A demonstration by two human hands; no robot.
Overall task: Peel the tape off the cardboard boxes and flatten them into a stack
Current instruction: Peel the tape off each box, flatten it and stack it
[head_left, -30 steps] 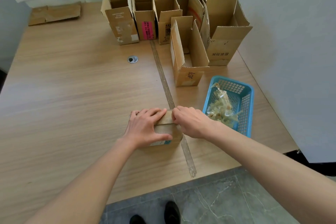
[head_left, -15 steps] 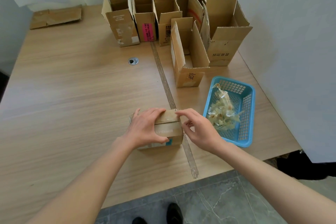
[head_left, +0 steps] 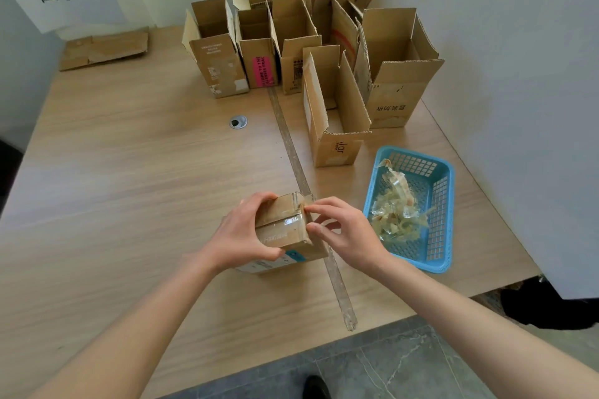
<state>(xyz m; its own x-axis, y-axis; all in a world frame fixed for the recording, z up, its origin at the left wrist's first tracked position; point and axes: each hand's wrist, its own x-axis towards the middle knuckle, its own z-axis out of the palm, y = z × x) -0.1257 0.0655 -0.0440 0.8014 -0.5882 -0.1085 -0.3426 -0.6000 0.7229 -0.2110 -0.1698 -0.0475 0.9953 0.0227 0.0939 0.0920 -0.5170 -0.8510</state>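
Note:
A small closed cardboard box [head_left: 285, 227] sealed with clear tape [head_left: 291, 220] sits on the wooden table [head_left: 129, 191] near its front edge. My left hand [head_left: 243, 233] grips the box from its left side, fingers over the top and thumb on the front face. My right hand [head_left: 343, 230] is at the box's right top edge, fingertips picking at the tape end there. Whether the tape end is pinched I cannot tell. A flattened cardboard piece [head_left: 103, 48] lies at the far left corner.
Several open, upright cardboard boxes [head_left: 337, 110] stand at the back right. A blue plastic basket [head_left: 437, 236] holding crumpled peeled tape [head_left: 395, 207] sits right of my hands. A tape strip [head_left: 291, 152] runs down the table. A cable grommet [head_left: 238, 122] is mid-table. White walls close the right side.
My right hand has come off the box top and shifted to its right top edge, fingers now picking at the tape. The box has turned slightly under my left hand.

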